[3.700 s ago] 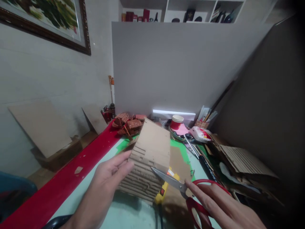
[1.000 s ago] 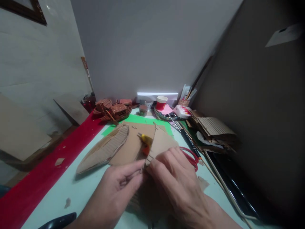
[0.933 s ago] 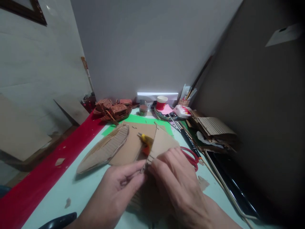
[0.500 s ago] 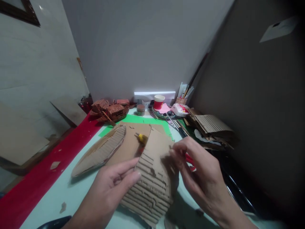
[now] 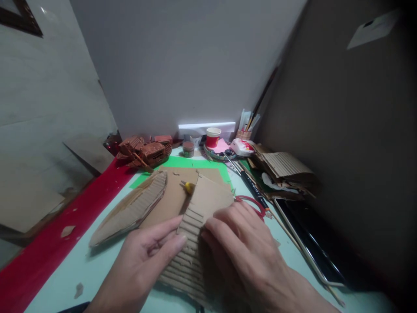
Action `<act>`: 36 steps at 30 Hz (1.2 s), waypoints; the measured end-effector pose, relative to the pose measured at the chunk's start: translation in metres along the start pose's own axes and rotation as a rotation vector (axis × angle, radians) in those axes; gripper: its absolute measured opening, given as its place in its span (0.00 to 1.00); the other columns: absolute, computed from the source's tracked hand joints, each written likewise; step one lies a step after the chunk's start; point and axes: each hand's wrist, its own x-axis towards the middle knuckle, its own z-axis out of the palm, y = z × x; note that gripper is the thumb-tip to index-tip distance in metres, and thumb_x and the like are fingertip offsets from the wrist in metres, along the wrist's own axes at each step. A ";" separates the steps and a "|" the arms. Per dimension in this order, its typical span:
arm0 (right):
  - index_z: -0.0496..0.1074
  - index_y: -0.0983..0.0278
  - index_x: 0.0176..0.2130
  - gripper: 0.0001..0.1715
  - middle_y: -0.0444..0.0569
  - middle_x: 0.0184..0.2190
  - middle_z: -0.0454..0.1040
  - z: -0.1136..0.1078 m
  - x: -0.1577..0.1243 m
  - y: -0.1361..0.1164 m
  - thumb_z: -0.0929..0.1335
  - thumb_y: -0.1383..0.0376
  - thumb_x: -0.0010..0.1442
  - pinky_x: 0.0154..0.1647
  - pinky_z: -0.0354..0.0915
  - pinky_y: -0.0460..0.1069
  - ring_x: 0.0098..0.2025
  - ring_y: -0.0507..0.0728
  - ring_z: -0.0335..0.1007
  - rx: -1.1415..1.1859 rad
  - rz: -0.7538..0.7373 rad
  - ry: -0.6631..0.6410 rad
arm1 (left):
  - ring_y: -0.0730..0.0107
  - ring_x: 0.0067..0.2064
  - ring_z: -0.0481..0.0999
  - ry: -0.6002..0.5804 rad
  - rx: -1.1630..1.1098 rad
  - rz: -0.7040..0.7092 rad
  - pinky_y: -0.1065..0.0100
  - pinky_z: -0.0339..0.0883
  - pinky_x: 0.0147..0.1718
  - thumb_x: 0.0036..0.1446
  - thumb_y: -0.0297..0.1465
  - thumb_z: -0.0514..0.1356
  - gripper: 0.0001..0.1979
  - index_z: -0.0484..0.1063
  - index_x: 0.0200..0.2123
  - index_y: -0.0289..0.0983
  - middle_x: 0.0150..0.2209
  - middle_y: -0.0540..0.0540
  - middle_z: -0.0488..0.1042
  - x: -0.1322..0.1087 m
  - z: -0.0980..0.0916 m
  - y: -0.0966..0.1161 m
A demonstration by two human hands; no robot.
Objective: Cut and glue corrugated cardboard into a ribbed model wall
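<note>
A cardboard sheet (image 5: 208, 201) with cut strips along its near part lies on the pale green table (image 5: 107, 261). My left hand (image 5: 146, 256) grips its left edge, thumb on top of the strips. My right hand (image 5: 241, 248) rests on the sheet's right part, fingers curled and pressing on the strips. A cardboard boat hull (image 5: 133, 208) lies to the left. A yellow glue gun (image 5: 189, 188) shows behind the sheet. Red scissors (image 5: 250, 202) lie to the right of my right hand.
A brown model boat (image 5: 143, 152) stands at the back left, with a red cup (image 5: 213, 137), a small jar (image 5: 188, 148) and brushes (image 5: 247, 124) behind. Corrugated scraps (image 5: 283, 167) pile up at the right. A red strip (image 5: 48, 256) runs along the table's left edge.
My right hand, lifted off the sheet half a second ago, has come down onto the strips again. The scissors it held earlier lie on the table. The view has shifted slightly.
</note>
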 end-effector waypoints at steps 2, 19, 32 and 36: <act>0.73 0.71 0.35 0.09 0.54 0.30 0.71 0.001 -0.002 0.000 0.64 0.78 0.62 0.33 0.57 0.54 0.31 0.57 0.57 -0.010 -0.023 0.012 | 0.67 0.42 0.83 0.032 -0.019 -0.005 0.79 0.73 0.41 0.51 0.42 0.70 0.16 0.82 0.46 0.54 0.42 0.56 0.86 -0.001 0.002 0.001; 0.66 0.64 0.39 0.06 0.44 0.31 0.70 -0.015 -0.005 0.025 0.64 0.75 0.65 0.32 0.64 0.44 0.29 0.49 0.67 -0.039 0.291 0.311 | 0.67 0.39 0.82 0.128 -0.039 -0.060 0.78 0.74 0.40 0.48 0.42 0.72 0.16 0.84 0.43 0.52 0.38 0.52 0.86 -0.001 -0.002 -0.002; 0.70 0.61 0.34 0.11 0.54 0.37 0.77 -0.040 -0.030 0.096 0.60 0.72 0.58 0.35 0.63 0.54 0.36 0.62 0.69 -0.397 0.355 -0.181 | 0.55 0.55 0.77 0.221 -0.418 -0.075 0.69 0.77 0.41 0.56 0.33 0.68 0.20 0.78 0.53 0.41 0.49 0.44 0.83 0.008 -0.007 0.004; 0.71 0.61 0.41 0.09 0.50 0.31 0.76 -0.021 -0.036 0.092 0.62 0.66 0.65 0.29 0.62 0.50 0.29 0.58 0.71 -0.320 0.306 -0.434 | 0.54 0.59 0.74 0.275 -0.414 -0.074 0.68 0.76 0.44 0.57 0.33 0.67 0.24 0.74 0.58 0.39 0.51 0.44 0.82 0.008 -0.008 0.007</act>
